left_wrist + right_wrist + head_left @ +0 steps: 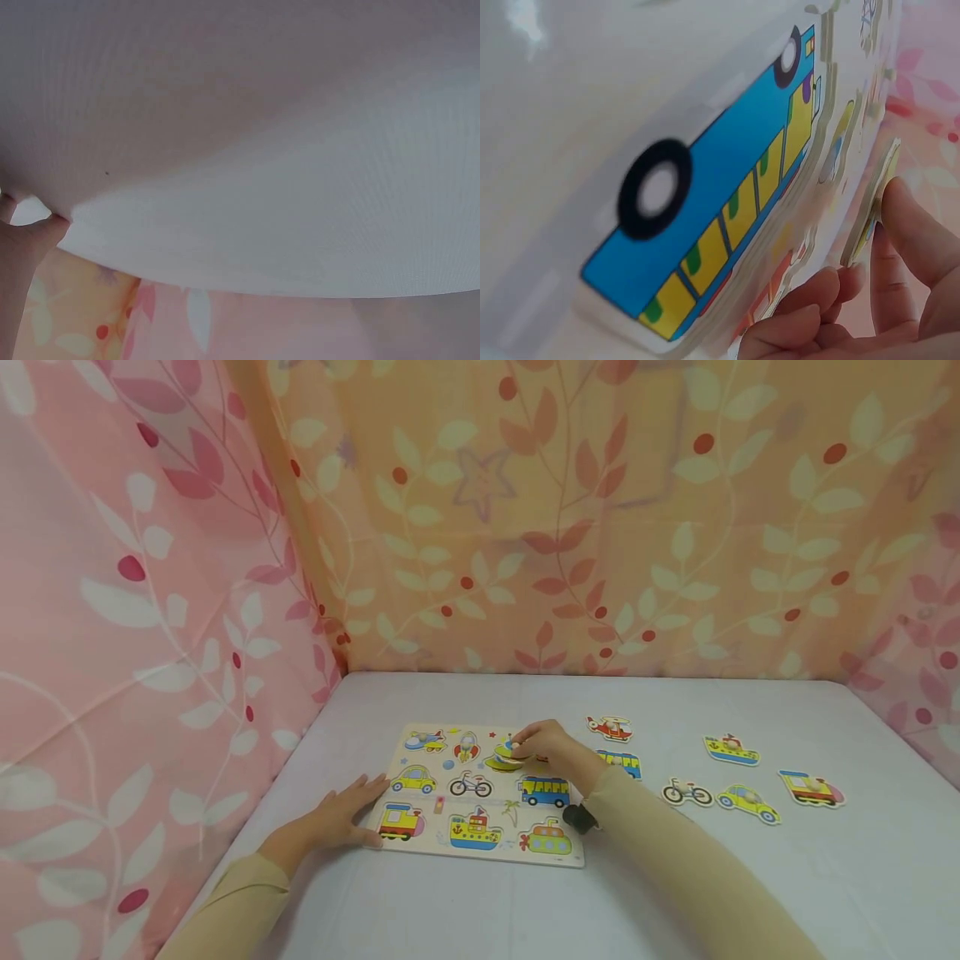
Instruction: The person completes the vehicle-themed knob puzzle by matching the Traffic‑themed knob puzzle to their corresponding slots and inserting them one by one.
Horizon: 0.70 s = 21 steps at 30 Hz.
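A wooden puzzle board [480, 850] printed with vehicles lies on the table. My left hand [347, 810] rests flat at its left edge, fingers extended and thumb at the lower corner. My right hand [553, 748] reaches over the upper right of the board and pinches a green and yellow flying-saucer puzzle piece [504, 757]. From the right wrist view, the piece [871, 202] shows edge-on between thumb and fingers, a little off the board's surface. The board's blue bus slot [727, 202] fills the middle of that view. Fingers partly hide the board's helicopter slot.
Loose pieces lie right of the board: a red helicopter [611, 727], a blue bus [621, 764], a ship [732, 749], a bicycle [686, 792], a yellow car [748, 803] and a train [812, 788]. A black wrist camera [579, 818] sits by my right forearm. Patterned curtains [600, 527] surround the table.
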Tool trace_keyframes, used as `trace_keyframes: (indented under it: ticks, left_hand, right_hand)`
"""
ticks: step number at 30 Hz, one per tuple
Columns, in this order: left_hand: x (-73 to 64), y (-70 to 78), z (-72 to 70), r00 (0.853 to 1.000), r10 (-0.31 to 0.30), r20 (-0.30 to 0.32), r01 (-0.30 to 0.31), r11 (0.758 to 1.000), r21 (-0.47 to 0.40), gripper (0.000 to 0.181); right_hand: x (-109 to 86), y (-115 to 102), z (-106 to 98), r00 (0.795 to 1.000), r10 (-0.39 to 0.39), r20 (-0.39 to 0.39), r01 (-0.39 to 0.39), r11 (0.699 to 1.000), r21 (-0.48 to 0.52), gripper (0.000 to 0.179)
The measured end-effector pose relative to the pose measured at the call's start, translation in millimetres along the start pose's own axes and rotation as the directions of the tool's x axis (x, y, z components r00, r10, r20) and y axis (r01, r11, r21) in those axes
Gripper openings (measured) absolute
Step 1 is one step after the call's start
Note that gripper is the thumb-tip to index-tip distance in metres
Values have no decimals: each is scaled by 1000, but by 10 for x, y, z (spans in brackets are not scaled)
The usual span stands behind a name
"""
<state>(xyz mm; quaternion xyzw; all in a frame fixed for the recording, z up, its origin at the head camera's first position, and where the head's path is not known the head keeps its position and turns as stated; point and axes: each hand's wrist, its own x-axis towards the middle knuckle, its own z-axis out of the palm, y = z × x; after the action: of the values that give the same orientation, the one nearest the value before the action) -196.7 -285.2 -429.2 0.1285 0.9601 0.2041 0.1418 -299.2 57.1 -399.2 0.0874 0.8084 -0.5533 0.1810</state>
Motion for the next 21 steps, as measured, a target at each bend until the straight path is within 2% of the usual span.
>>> trace_keyframes:
  ticks: [6,10,18,21]
  left_hand:
    - [16,10,-2,1000,-2,4,2,1000,8,100]
    - [24,8,-3,1000,-3,7,3,1000,8,100]
    - [18,0,-3,1000,1,6,-1,1000,-1,100]
    - [19,-7,-1,1000,0,2,0,1000,2,100]
  right_hand:
    - [12,5,76,998,-59,32,59,998,0,15]
    - [56,14,125,997,-69,35,69,997,-17,12]
    - [196,32,223,999,-46,-29,41,990,-135,10]
    - [208,23,246,999,-20,-35,16,991,-134,11]
